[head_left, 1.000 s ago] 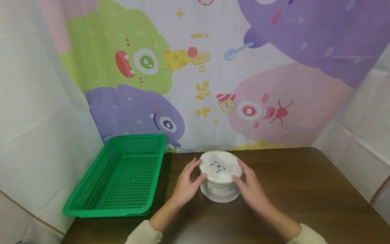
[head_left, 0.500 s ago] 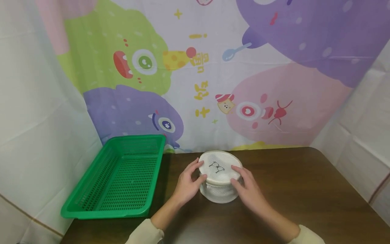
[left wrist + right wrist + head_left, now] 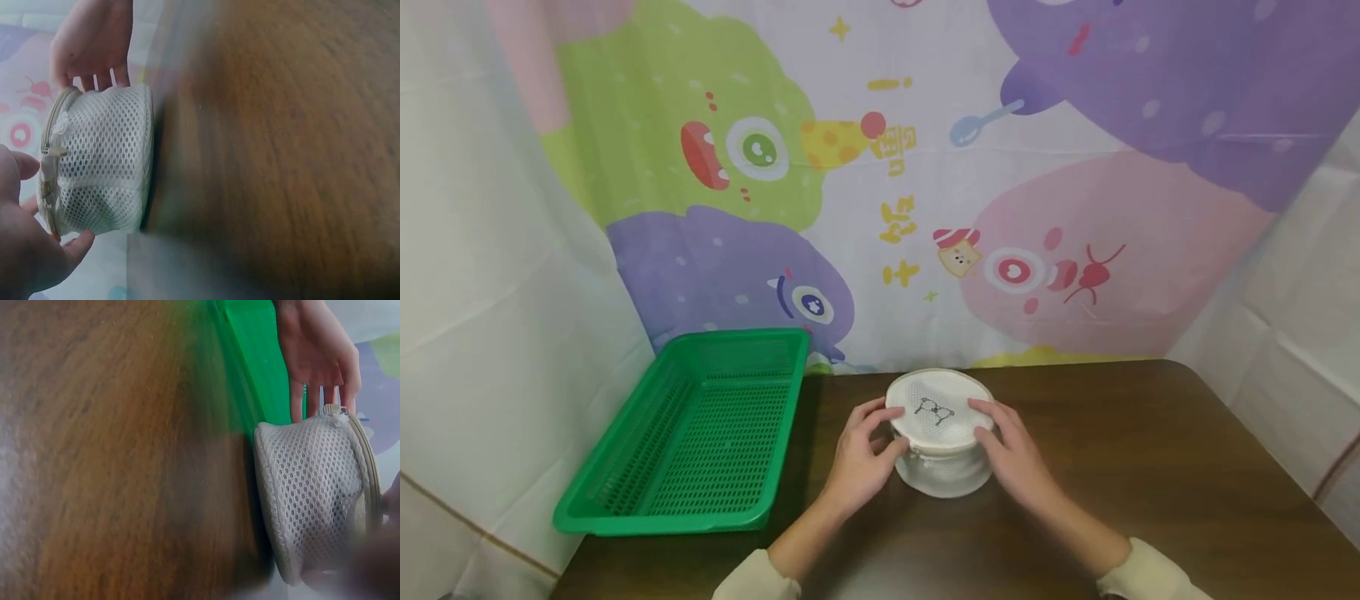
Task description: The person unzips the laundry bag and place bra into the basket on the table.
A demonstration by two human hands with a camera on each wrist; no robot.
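A round white mesh laundry bag [image 3: 951, 475] with a zipped rim and a small bear-like drawing on its lid stands upright on the dark wooden table [image 3: 1120, 450]. My left hand [image 3: 860, 458] touches its left side, a fingertip on the lid and the thumb at the front of the rim. On the opposite side my right hand [image 3: 1017, 454] rests fingertips on the lid, thumb near the edge. Both wrist views show the far hand's fingers fairly straight along the mesh wall. A zipper pull [image 3: 56, 152] shows on the rim in the left wrist view.
To the left of the bag sits a green plastic basket [image 3: 769, 492] with slotted sides and floor. A cartoon-printed cloth [image 3: 910, 333] hangs behind the table's back edge. White cloth walls [image 3: 1300, 275] flank both sides.
My right hand's fingertips have shifted from the bag's side onto its lid. My left fingers have slid slightly down and forward along the rim. The bag stays in nearly the same place.
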